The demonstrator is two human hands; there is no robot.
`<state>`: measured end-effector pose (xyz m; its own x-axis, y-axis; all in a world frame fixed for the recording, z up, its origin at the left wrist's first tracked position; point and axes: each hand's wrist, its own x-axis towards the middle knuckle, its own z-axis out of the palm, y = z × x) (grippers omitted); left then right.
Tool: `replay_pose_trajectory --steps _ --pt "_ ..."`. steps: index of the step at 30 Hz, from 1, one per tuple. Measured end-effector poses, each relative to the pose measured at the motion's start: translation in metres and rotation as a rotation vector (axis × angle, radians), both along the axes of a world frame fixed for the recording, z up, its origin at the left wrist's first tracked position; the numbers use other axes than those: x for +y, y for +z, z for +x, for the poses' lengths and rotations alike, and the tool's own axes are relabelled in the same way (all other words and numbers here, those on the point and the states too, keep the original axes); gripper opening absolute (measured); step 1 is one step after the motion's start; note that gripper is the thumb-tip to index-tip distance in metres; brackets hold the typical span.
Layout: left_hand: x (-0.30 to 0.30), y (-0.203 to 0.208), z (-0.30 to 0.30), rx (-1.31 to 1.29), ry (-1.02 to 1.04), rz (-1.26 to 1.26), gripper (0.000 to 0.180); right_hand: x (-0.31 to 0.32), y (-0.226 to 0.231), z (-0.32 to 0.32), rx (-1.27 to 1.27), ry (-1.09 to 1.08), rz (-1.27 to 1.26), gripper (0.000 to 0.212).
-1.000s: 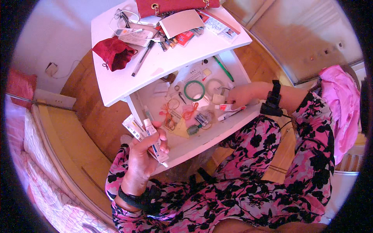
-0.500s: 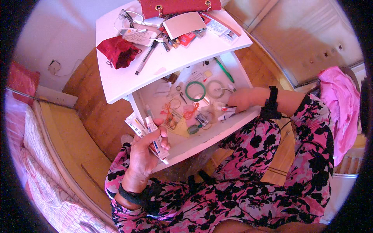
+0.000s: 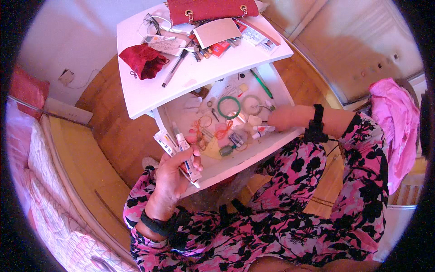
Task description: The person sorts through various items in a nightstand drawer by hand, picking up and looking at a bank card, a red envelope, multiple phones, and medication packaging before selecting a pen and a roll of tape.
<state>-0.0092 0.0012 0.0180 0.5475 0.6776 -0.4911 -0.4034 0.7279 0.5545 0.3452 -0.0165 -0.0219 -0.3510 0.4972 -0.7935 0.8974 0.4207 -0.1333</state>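
Note:
My left hand is closed around a white ointment tube with a blue band and a flat white carton beside it, held over the front left corner of the open drawer. At the drawer's right end, my right hand reaches inside, its fingers blurred and partly hidden. Nearest to it lies a small white tube with blue marks. Also in the drawer are a green bangle, a pale bangle, orange cords and a green pen.
On the white cabinet top lie a dark red pouch, a pen, glasses, a white remote, cards and a red bag. A bed stands at the left; pink cloth hangs at the right.
My left hand has shifted slightly right with the tube and carton. My right hand stays at the drawer's right end, where the small white tube has shifted a little.

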Motion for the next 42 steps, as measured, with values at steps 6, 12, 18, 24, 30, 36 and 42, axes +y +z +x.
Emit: replay_pose_trajectory --steps 6,12,18,24,30,36,42 --pt "0.001 0.001 0.0 0.017 0.001 -0.059 0.033 -0.001 -0.007 -0.006 0.109 -0.053 0.122 0.02" --pt "0.001 -0.001 -0.004 0.006 -0.002 -0.033 0.032 0.001 0.004 -0.019 0.052 0.076 0.13 0.017" --pt "0.004 0.003 -0.007 0.024 -0.008 -0.024 0.026 -0.003 -0.008 -0.006 -0.02 0.083 0.258 0.019" --pt "0.009 0.002 -0.016 -0.046 0.126 0.091 0.029 -0.006 0.108 -0.045 0.733 -0.934 0.145 0.027" --pt "0.002 -0.005 -0.023 -0.038 0.056 0.07 0.028 -0.061 0.112 -0.094 0.86 -0.94 -0.058 0.027" --pt "-0.001 -0.012 -0.031 -0.016 0.075 0.124 0.025 -0.094 0.086 -0.129 0.904 -0.937 -0.282 0.029" --pt "0.002 -0.014 -0.033 -0.091 0.138 0.153 0.028 -0.132 0.044 -0.157 0.716 -0.785 -0.567 0.032"
